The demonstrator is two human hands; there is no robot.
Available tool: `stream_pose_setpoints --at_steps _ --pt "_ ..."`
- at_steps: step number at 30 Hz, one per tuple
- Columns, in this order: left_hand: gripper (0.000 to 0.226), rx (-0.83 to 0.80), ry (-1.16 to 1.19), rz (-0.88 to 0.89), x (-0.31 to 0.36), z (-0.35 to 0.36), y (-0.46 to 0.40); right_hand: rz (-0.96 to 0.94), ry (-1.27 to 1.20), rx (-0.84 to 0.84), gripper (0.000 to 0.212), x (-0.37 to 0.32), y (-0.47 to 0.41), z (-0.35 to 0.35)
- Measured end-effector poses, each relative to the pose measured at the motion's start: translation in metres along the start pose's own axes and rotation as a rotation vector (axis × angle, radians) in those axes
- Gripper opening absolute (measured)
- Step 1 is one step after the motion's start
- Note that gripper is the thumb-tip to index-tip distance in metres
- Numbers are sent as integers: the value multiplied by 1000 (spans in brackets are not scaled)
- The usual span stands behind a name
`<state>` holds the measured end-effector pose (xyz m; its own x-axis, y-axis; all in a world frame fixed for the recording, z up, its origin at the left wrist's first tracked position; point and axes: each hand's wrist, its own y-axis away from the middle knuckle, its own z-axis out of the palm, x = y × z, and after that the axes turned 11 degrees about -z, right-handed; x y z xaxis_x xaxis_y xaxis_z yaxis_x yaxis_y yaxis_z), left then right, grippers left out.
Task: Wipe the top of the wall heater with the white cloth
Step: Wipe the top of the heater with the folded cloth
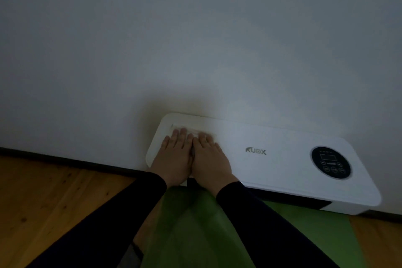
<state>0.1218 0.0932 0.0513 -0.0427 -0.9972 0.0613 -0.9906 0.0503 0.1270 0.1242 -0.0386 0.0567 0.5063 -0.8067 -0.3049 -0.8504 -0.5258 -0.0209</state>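
A white wall heater hangs low on the wall, with a grey logo and a round black control panel at its right end. A white cloth lies flat on the heater's left end, near the top edge. My left hand and my right hand lie side by side, palms down, fingers pressed flat on the cloth. Most of the cloth is hidden under the fingers. Both arms wear dark sleeves.
The plain pale wall fills the upper view. A dark skirting board runs along a wooden floor. A green mat lies under the heater. The room is dim.
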Motion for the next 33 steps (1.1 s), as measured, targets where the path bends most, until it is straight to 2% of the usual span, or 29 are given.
stream_pose_setpoints --at_steps 6,24,30,33 --pt "76 -2 7 14 5 -2 -23 32 15 -9 65 14 -17 -2" --pt "62 23 58 -26 19 -2 -70 36 -10 42 59 50 -47 -13" --pt "79 14 39 -39 23 -6 -64 44 -39 28 58 48 -42 -16" --pt "80 4 32 -31 26 -5 -56 57 -33 26 57 48 -34 -15"
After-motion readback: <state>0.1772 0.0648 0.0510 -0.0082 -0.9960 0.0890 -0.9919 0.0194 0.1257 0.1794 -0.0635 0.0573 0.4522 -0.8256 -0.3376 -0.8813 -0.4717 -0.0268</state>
